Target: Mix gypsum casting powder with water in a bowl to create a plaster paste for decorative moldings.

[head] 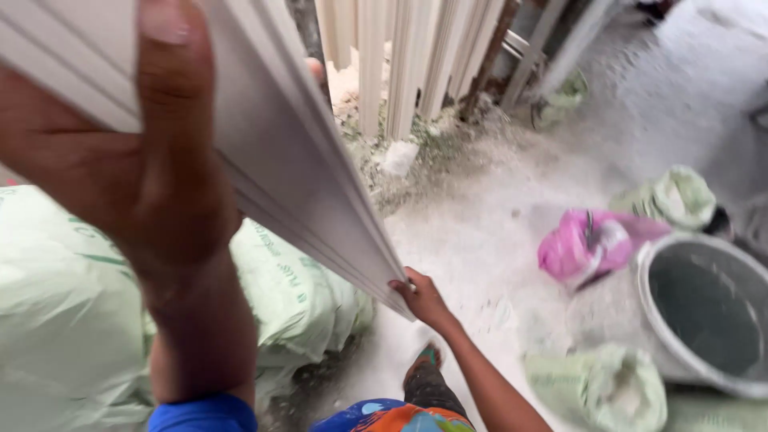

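Dusty grey concrete floor [480,240] underfoot. Left hand [152,176] clamped long cream ribbed plastic panel [296,168] high; right hand [422,296] pinched its low corner. Thin corner pinch risked slip onto pale green woven sacks [72,320] or grey round tub [708,312].

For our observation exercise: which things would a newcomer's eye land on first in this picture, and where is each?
First, the stack of pale ribbed panels slanting across the upper left, gripped by the left hand high up and the right hand at its lower end. Next, the bright pink bag on the dusty floor at right, beside a grey bucket.
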